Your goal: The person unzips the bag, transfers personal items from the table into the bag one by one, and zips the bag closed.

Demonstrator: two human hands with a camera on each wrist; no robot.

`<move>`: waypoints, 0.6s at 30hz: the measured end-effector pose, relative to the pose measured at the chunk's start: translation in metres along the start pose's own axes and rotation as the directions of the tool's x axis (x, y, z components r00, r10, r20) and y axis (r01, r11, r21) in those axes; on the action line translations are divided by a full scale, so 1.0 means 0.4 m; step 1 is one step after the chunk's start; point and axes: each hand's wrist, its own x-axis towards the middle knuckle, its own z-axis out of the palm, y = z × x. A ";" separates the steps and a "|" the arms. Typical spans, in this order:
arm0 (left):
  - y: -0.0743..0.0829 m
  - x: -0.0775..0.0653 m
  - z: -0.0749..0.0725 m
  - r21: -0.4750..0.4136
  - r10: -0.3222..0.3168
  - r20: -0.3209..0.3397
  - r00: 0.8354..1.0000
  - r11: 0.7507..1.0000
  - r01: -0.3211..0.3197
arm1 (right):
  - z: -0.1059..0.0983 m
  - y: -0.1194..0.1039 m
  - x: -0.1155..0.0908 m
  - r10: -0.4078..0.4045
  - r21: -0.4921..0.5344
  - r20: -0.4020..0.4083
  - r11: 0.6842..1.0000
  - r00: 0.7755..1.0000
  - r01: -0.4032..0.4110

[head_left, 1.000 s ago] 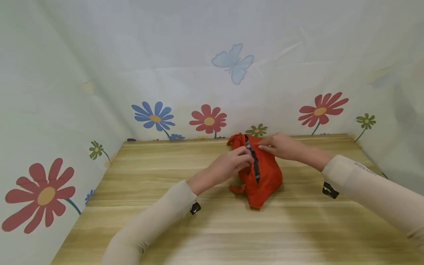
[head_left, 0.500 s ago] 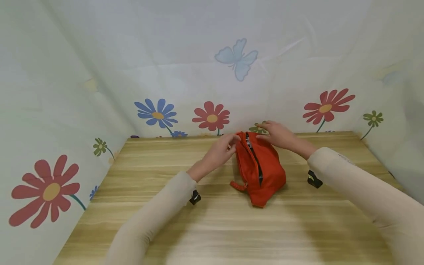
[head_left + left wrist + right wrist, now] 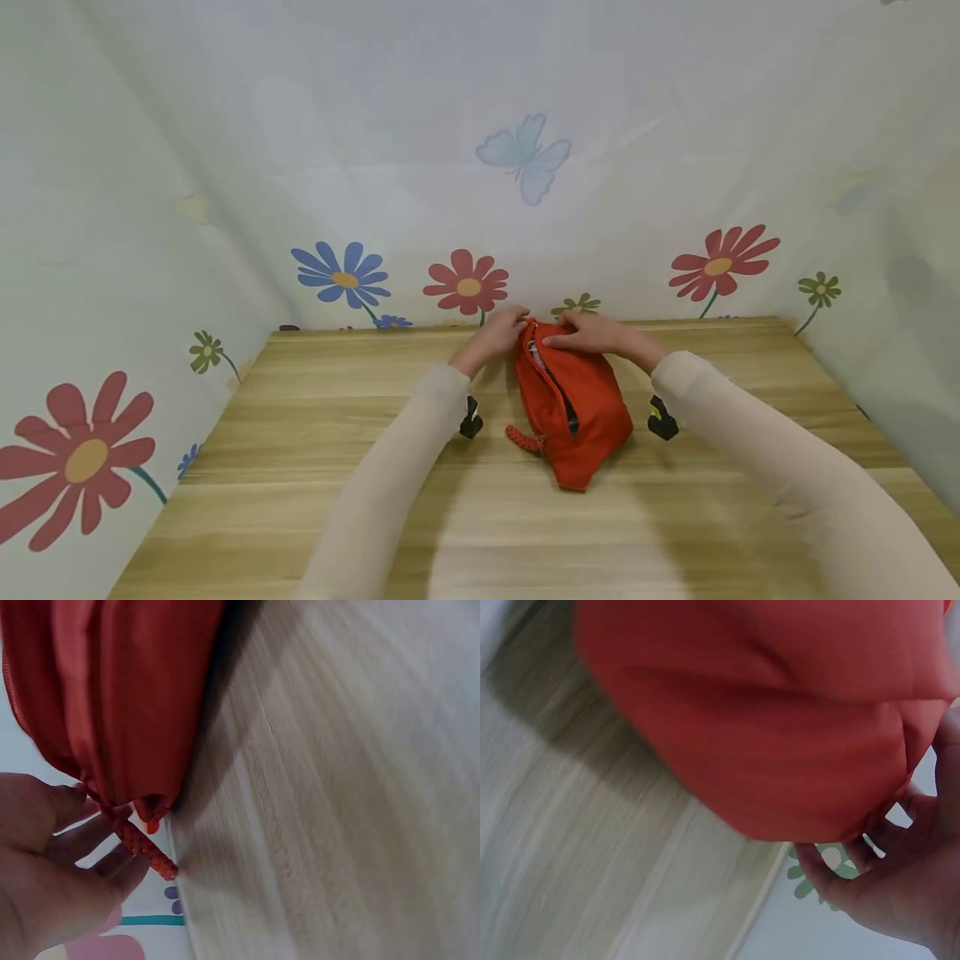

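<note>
A red fabric zip pouch (image 3: 581, 392) lies near the table's far edge, its long top zipper parted and something dark showing inside. My left hand (image 3: 497, 333) is at the pouch's far left corner. In the left wrist view its thumb and finger pinch the base of a braided red zipper pull (image 3: 139, 841), with the other fingers behind the cord. My right hand (image 3: 596, 333) grips the far right end, thumb on top; in the right wrist view its fingers (image 3: 862, 855) curl round the fabric edge. A second braided pull (image 3: 522, 439) hangs at the near left.
The pouch stands on a wood-grain table (image 3: 337, 467). Behind it and at both sides hangs a white sheet (image 3: 375, 183) printed with flowers and a butterfly. Black wrist devices (image 3: 470, 418) sit below both sleeves.
My left hand has left the middle of the zipper and moved to the pouch's far end. The right hand lifted slightly, then took hold of the far right end.
</note>
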 end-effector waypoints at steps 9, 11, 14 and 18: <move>0.004 -0.007 -0.016 0.106 0.019 -0.115 0.993 0.994 -0.007 | 0.005 -0.019 0.020 0.083 0.068 0.068 0.994 0.994 -0.088; 0.011 -0.014 -0.031 0.094 0.017 -0.153 0.988 0.996 -0.003 | 0.000 -0.022 0.026 0.083 0.068 0.119 0.994 0.989 -0.091; 0.026 -0.023 -0.055 0.094 0.022 -0.169 0.985 0.996 -0.006 | -0.005 -0.029 0.035 0.083 0.047 0.187 0.995 0.979 -0.093; 0.050 -0.035 -0.078 0.103 0.037 -0.137 0.990 0.994 -0.023 | -0.009 -0.050 0.039 0.077 0.013 0.234 0.997 0.969 -0.082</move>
